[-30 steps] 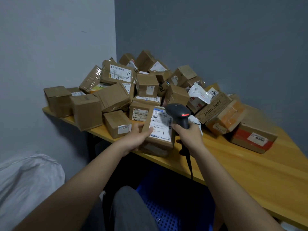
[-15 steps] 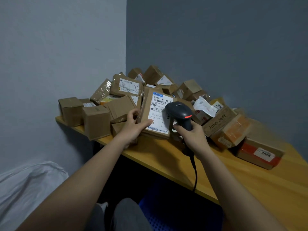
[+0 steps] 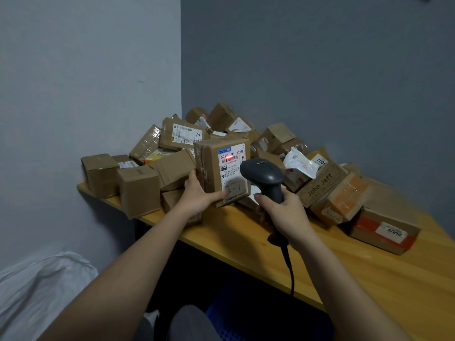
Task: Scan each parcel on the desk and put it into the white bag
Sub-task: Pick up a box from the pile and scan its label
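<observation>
My left hand [image 3: 198, 196] grips a brown cardboard parcel [image 3: 216, 168] from below, holding it upright above the desk's front edge with its white label facing me. A red scan line glows on the label's barcode. My right hand [image 3: 283, 212] grips the handle of a dark grey barcode scanner [image 3: 264, 177], whose head points at the label from the right. The scanner's black cable hangs over the desk edge. The white bag [image 3: 39, 291] lies at the lower left, below the desk.
A pile of several cardboard parcels [image 3: 246, 134] fills the back corner of the wooden desk [image 3: 369, 279]. A "John Jeff" box [image 3: 321, 184], an orange-taped box [image 3: 344, 200] and a red-banded box [image 3: 384, 230] lie to the right. A blue crate [image 3: 236, 313] sits under the desk.
My left hand has lifted the parcel off the desk and stood it upright. The scanner has swung toward the label, and a red line now shows on the barcode.
</observation>
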Available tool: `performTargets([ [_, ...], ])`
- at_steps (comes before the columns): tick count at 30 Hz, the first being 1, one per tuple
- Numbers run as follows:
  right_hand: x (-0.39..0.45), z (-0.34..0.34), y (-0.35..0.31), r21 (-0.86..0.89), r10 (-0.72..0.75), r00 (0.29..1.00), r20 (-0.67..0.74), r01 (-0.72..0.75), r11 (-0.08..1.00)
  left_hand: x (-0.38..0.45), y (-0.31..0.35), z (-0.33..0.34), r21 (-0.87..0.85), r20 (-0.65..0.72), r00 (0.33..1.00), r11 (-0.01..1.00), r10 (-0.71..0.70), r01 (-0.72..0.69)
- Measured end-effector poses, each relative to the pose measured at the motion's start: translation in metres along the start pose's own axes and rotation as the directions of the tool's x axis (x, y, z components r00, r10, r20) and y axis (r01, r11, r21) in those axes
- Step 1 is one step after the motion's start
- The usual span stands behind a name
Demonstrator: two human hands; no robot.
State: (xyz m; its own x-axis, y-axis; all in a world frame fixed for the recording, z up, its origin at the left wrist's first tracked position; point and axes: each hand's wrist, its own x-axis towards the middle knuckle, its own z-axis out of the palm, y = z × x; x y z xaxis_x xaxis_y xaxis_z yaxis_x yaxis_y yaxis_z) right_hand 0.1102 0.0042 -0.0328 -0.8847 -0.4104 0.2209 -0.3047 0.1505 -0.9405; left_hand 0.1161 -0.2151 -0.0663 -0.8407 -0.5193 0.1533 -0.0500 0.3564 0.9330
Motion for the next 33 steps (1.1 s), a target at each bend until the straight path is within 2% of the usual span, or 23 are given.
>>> performTargets([
  [7, 0.004, 0.008, -0.001, -0.096, 0.030, 0.999, 0.028, -0.027, 0.995, 0.007, -0.005, 0.002, -0.021, -0.004, 1.000, 1.000, 0.002, -0.002],
  [20, 0.003, 0.017, -0.003, -0.004, 0.009, 0.999, 0.047, -0.008, 1.000, 0.009, -0.017, -0.013, -0.003, -0.055, 0.998, 1.000, 0.019, -0.019],
  [23, 0.006, 0.036, -0.009, 0.022, -0.005, 0.995, 0.101, 0.003, 1.000, 0.002, -0.024, -0.035, -0.036, -0.115, 0.993, 0.999, 0.024, -0.028],
  [28, 0.011, 0.094, -0.029, 0.030, -0.039, 0.974, 0.223, 0.033, 0.999, -0.025, -0.042, -0.101, -0.195, -0.232, 0.973, 0.979, 0.017, -0.063],
  [33, 0.013, 0.179, -0.031, -0.068, -0.141, 0.941, 0.307, 0.169, 0.983, -0.065, -0.079, -0.176, -0.263, -0.471, 0.881, 0.960, -0.046, -0.091],
])
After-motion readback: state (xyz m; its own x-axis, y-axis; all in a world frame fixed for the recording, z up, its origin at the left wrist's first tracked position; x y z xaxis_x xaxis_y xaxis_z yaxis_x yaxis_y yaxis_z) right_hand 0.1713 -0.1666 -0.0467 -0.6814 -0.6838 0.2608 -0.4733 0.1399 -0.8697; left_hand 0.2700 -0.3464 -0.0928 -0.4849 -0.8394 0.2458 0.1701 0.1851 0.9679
